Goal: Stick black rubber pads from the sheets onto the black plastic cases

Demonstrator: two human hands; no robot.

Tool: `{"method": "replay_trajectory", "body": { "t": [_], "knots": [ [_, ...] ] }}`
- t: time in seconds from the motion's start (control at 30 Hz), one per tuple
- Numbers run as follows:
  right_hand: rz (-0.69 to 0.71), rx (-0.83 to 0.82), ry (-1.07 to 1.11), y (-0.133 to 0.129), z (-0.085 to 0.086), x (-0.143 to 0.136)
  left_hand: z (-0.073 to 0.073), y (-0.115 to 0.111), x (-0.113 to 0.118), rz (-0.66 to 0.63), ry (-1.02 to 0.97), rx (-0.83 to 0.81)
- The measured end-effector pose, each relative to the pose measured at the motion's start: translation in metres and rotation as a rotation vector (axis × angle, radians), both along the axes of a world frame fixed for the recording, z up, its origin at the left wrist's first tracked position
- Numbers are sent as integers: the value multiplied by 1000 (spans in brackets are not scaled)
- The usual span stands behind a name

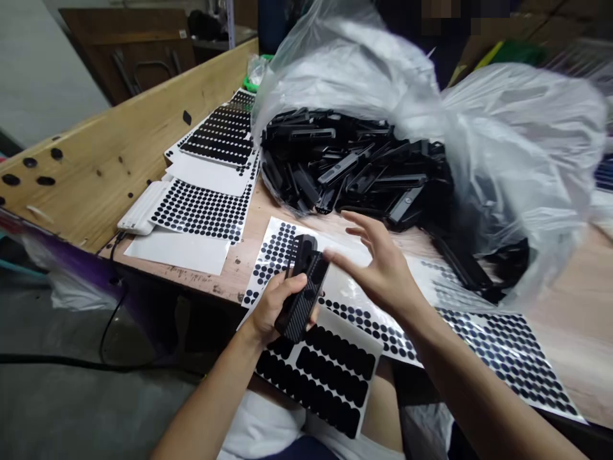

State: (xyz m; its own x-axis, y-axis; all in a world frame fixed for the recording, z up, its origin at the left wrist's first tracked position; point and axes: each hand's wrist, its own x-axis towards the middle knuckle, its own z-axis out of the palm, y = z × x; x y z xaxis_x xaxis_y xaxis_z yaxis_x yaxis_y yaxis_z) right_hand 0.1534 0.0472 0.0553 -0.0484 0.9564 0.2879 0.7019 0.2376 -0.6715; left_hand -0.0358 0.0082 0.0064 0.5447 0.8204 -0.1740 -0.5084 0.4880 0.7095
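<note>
My left hand (274, 308) is closed around a black plastic part (306, 297) with a ribbed, carbon-like surface and a rounded upper end. Its thumb presses on the front face, and the part is held tilted above the table edge. My right hand (376, 255) is open, fingers apart, its thumb tip close to the part's upper right edge; whether it touches I cannot tell. Below the part, a sheet of large black round stickers (335, 370) rests over my lap. Behind it, a white sheet of small black dots (271, 252) lies on the table.
A clear plastic bag (345, 70) full of black plastic parts (354, 169) lies open at the back. More dot sheets (201, 207) are stacked at the left, beside a white device (143, 207) with a cable. A wooden board (143, 121) edges the table's left side.
</note>
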Motion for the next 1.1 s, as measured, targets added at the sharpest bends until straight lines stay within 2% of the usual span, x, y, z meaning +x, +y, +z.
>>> {"method": "replay_trajectory", "body": {
  "t": [0.1, 0.13, 0.2, 0.3, 0.37, 0.47, 0.53, 0.6, 0.67, 0.77, 0.83, 0.9, 0.97, 1.03, 1.1],
  "knots": [
    [-456, -47, -100, 47, -9, 31, 2, -1, 1, 43, 43, 24],
    [-562, -51, -114, 61, -11, 43, 3, -1, 1, 78, 34, 24],
    [-679, -71, -109, 84, -13, 64, 5, 0, 2, 144, 9, 44],
    [-719, -97, -73, 95, -11, 85, 8, 1, 3, 225, 10, 53],
    [-713, -107, -30, 83, -5, 89, 9, 1, 3, 259, 3, 0],
    [-605, -146, 79, 38, 5, 73, 10, 1, 5, 292, -20, -63],
    [-428, -191, 191, -4, 9, 46, 10, 1, 9, 330, -5, -66],
    [-150, -279, 334, -46, 11, 9, 9, 0, 13, 388, 15, -55],
    [-26, -376, 222, -80, 12, -26, 8, 0, 15, 404, 42, -36],
    [8, -405, -32, -104, 14, -53, 7, -2, 15, 360, 85, -10],
    [86, -413, -65, -105, 16, -45, 7, -2, 12, 335, 100, -9],
    [140, -419, -31, -99, 16, -20, 6, -1, 10, 306, 94, -3],
    [57, -366, -94, -91, 12, 13, 6, 1, 9, 282, 66, 13],
    [-26, -290, -287, -85, 3, 40, 5, 2, 10, 303, 24, 19],
    [-13, -286, -399, -80, -7, 57, 6, 4, 12, 328, 0, 10]
  ]
}}
